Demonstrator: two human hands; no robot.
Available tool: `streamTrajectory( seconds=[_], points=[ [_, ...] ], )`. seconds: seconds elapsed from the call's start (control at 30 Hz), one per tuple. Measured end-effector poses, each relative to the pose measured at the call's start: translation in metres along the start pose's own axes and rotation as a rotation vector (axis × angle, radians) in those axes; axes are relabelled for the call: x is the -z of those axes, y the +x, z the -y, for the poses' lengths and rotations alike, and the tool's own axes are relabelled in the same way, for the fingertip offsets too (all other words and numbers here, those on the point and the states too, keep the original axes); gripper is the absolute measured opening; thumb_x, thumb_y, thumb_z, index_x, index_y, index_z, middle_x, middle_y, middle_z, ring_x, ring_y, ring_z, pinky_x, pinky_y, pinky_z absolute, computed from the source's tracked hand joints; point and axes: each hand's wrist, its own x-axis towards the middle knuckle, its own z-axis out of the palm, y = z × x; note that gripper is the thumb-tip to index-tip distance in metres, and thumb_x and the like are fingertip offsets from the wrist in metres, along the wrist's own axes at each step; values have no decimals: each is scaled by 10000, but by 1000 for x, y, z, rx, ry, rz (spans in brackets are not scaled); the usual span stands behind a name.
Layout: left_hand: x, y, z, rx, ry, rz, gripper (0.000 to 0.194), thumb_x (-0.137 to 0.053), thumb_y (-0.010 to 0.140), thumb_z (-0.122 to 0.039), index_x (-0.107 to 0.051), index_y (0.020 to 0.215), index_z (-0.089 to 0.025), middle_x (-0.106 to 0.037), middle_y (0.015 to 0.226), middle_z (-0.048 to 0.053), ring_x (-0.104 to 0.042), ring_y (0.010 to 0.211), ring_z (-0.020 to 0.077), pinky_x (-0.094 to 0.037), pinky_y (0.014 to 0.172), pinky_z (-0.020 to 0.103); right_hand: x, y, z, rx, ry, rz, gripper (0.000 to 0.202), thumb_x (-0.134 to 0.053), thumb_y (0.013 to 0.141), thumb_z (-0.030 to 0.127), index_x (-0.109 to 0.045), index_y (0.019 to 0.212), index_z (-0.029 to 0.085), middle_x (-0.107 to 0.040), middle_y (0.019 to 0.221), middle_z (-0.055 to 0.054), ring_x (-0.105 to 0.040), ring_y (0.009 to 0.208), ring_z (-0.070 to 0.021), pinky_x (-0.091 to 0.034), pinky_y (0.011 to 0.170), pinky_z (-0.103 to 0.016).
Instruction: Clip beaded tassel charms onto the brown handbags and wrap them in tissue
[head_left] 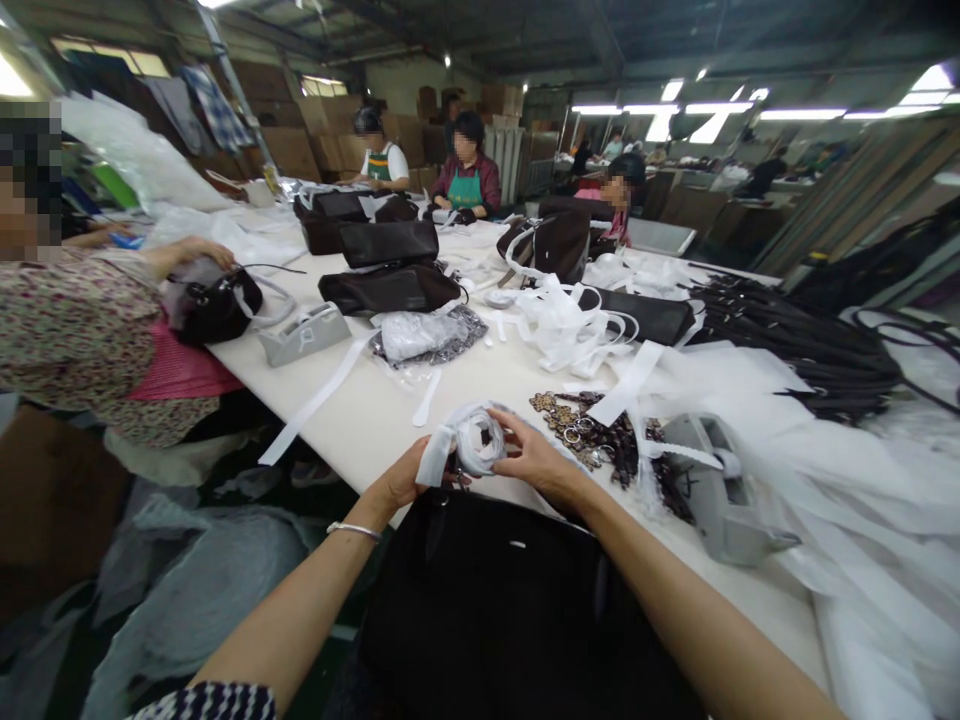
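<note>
A coiled white strip (474, 445) is between my two hands above the near edge of the white table (390, 400). My right hand (525, 450) grips the coil's right side with thumb and fingers. At its left, my left hand (412, 475) is closed near a flat white end of strip that covers part of the fingers; a small dark piece shows under the coil. Directly below both hands stands a large black bag (517, 600), its top edge close to my wrists.
Grey tape dispensers (724, 490) (306, 333) stand right and left. Patterned charms with rings (592, 430) lie beyond my right hand. Black bags (390, 290), white strips (562, 325) and dark straps (795, 345) cover the back. A person at left handles a dark bag (217, 305).
</note>
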Motion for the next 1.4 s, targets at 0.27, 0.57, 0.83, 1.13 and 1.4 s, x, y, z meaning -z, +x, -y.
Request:
streamTrajectory(
  seconds=[0.27, 0.57, 0.83, 1.13, 1.4],
  points=[
    [0, -2, 0, 39, -1, 139, 406, -549, 822, -503, -695, 932, -141, -730, 865, 74, -665, 855, 245, -528, 840, 372, -1, -29, 5, -250, 169, -22, 423, -710, 714, 381, -643, 1074, 168, -686, 968, -60, -629, 865, -224, -500, 795, -364],
    [1, -6, -2, 22, 306, 112, 372, -414, 898, -448, -668, 947, -181, -716, 818, 42, -631, 757, 200, -478, 708, 272, 10, -63, -1, -219, -343, -224, 332, -652, 759, 357, -646, 1039, 177, -698, 967, -42, -619, 894, -223, -462, 825, -341],
    [1, -38, -12, -59, 682, 178, 223, -551, 809, -368, -659, 777, -176, -650, 717, 10, -558, 665, 168, -407, 639, 250, 3, -46, -2, -216, -384, -381, 221, -669, 735, 336, -603, 891, 193, -665, 840, -9, -583, 787, -193, -443, 752, -315],
    [-8, -61, -49, -24, 327, 169, 195, -592, 783, -337, -595, 797, -143, -549, 730, 8, -485, 680, 143, -405, 621, 243, -4, -43, 15, -354, 328, 260, 381, -755, 682, 319, -642, 1018, 179, -694, 887, 1, -611, 730, -137, -494, 699, -253],
    [-11, -56, -65, -17, 341, 211, 118, -583, 755, -273, -582, 768, -156, -549, 700, -18, -468, 630, 125, -372, 572, 218, 16, -53, 13, -690, 278, 716, 443, -802, 654, 454, -661, 985, 196, -712, 877, -4, -679, 756, -159, -540, 698, -259]
  ],
)
